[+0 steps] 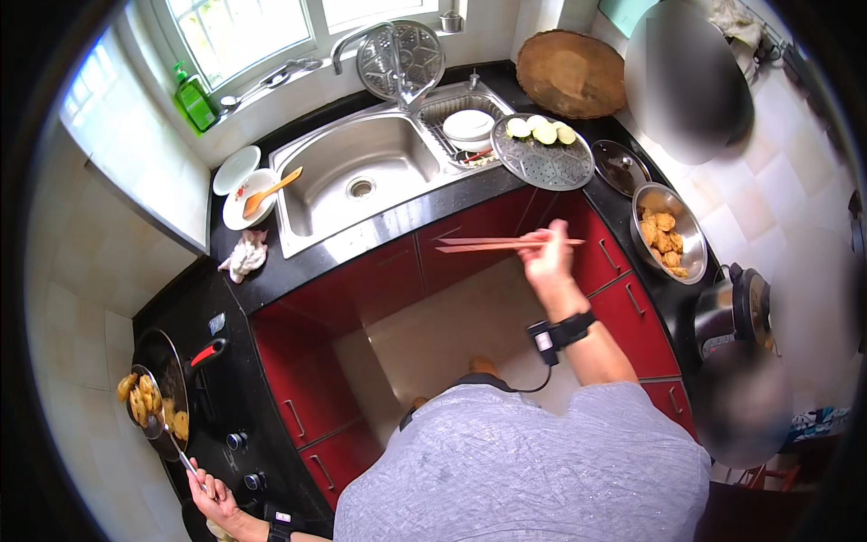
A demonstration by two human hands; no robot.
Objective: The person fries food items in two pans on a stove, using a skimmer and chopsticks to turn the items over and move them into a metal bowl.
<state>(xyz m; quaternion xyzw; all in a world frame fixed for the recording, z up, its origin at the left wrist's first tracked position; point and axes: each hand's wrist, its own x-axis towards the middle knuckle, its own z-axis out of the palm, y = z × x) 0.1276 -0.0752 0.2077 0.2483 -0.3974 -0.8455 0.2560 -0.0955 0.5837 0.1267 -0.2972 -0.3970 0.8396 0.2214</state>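
My left hand (213,494) grips the metal handle of a skimmer (154,427) at the lower left. Several golden-brown fried pieces (143,398) lie heaped on the skimmer, which is over a dark frying pan (177,366). More fried food (177,423) shows in the pan. Its black and red handle (208,352) points toward the sink side. My right hand (547,261) holds a pair of wooden chopsticks (481,244) in the air in front of the red cabinets, their tips to the left and slightly apart. A steel bowl (699,252) of fried pieces (664,237) stands on the right counter.
A steel sink (406,152) lies ahead, with a white bowl (234,210) and wooden spatula (271,193) at its left. A perforated tray (542,166) carries pale green slices (542,130). Beyond are a glass lid (616,166), a round wooden board (576,74) and an electric cooker (721,311).
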